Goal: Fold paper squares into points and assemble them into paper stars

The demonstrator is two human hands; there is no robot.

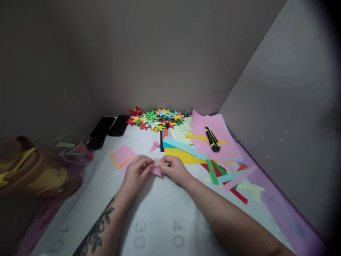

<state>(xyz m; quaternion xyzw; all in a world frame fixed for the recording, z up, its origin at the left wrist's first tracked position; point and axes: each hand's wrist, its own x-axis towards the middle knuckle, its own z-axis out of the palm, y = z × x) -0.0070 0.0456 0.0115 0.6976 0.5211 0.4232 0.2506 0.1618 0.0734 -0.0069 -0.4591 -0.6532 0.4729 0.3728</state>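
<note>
Between my two hands is a pink and pale green folded paper piece (157, 170), with pink points sticking out below and above the fingers. My left hand (137, 171) pinches its left side, and my right hand (174, 168) grips the right side with the thumb pressed on it. Fingers cover much of the folds. Just beyond them lies a small pink folded paper unit (154, 146). Left of my left hand rests a small stack of pink paper squares (124, 155) with a yellow edge underneath.
At the back is a pile of colourful folded paper stars (151, 116). A black and yellow utility knife (212, 139) lies on pink sheets (202, 122) at right. Cut paper strips (226, 176) spread in front. Two dark phones (119, 126) and a clear cup (78, 153) stand left.
</note>
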